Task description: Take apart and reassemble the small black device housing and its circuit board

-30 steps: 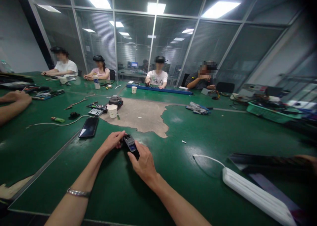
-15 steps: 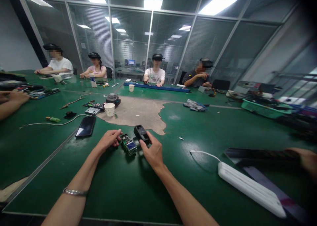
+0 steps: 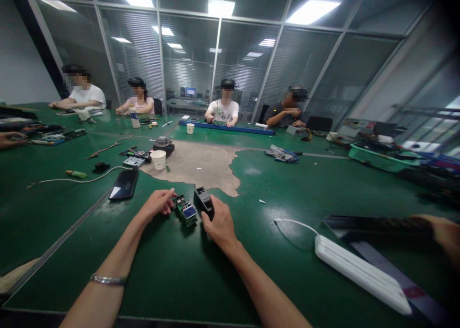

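Observation:
My right hand (image 3: 220,222) is closed around a black plastic housing (image 3: 203,201), which has openings in its upper face and is tilted. Just left of the housing is a small green circuit board (image 3: 186,212) with a bluish display on it. My left hand (image 3: 161,204) is beside the board's left edge, fingers loosely bent and apart, nothing visible in them. Whether its fingertips touch the board I cannot tell. A silver bracelet (image 3: 108,280) circles my left wrist.
Left of my hands lie a phone (image 3: 124,184) and a pale cable (image 3: 82,179); a paper cup (image 3: 158,160) stands beyond. At right are a white power strip (image 3: 361,273) and a neighbour's hand (image 3: 440,234) on a dark part. Several people sit across the table.
My right hand has turned the black housing slightly and lowered it a little, showing more of its upper face. My left hand and the board stay put. A neighbour's hand at far left has drawn back.

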The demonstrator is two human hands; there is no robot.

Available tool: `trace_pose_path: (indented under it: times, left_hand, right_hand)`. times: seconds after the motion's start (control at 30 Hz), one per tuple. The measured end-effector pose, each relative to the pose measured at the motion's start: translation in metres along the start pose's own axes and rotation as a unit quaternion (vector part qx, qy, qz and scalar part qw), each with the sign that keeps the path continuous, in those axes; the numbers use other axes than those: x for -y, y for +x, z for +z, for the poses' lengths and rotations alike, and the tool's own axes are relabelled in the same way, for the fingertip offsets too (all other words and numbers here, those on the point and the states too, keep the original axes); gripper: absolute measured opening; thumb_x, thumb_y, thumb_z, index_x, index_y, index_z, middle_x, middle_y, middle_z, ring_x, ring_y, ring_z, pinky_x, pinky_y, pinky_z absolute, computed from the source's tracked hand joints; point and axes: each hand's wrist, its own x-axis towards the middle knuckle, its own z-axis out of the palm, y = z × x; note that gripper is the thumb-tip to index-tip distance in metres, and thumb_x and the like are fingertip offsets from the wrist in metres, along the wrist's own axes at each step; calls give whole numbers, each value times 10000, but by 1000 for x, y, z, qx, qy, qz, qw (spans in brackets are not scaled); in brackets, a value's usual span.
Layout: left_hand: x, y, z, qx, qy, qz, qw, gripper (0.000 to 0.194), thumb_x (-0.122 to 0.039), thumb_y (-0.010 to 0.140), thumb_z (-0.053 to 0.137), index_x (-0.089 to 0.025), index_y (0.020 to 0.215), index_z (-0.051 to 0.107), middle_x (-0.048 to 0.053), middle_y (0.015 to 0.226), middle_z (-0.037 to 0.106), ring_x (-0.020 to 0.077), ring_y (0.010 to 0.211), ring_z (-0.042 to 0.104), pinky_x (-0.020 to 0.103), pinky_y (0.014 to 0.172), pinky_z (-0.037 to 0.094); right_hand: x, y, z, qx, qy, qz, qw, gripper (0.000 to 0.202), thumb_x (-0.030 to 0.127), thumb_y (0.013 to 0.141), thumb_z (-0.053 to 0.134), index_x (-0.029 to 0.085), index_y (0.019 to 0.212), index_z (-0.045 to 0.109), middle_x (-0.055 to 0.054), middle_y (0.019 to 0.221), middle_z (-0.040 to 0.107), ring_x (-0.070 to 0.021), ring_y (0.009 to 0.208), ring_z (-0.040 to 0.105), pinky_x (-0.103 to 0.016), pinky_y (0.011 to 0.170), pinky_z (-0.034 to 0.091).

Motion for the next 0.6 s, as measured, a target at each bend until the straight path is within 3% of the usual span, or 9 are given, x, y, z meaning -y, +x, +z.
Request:
trace_pose_path:
  times: [0.17,0.33,0.6]
  left_hand:
    - [-2,-1,0,6,10,1,1000,660,-676,761,437,-110,1051,614,40,667,624,116,455,556,218,422,396]
    - [-3,-2,1,5,12,2,1000,669,-685,754,434,-108,1042,614,47,678,635,111,448,554,213,426,392]
    - [-2,-1,3,-4,5,-9,1000,726,-726,730,418,-103,1061,589,45,636,640,123,423,555,220,412,384]
  right_hand:
    - [5,5,-6,-4,59,29,998,517,327,816,550,115,1282,479,-136,1183,592,-250,1084,554,-378,954,419]
    - [29,10,-12,-25,149,6,989,514,383,860,519,168,1321,441,-97,1222,577,-209,1094,559,-339,938,440]
    - [46,5,-5,-9,112,-65,992,490,326,823,546,143,1274,491,-118,1115,621,-236,1021,578,-375,909,449]
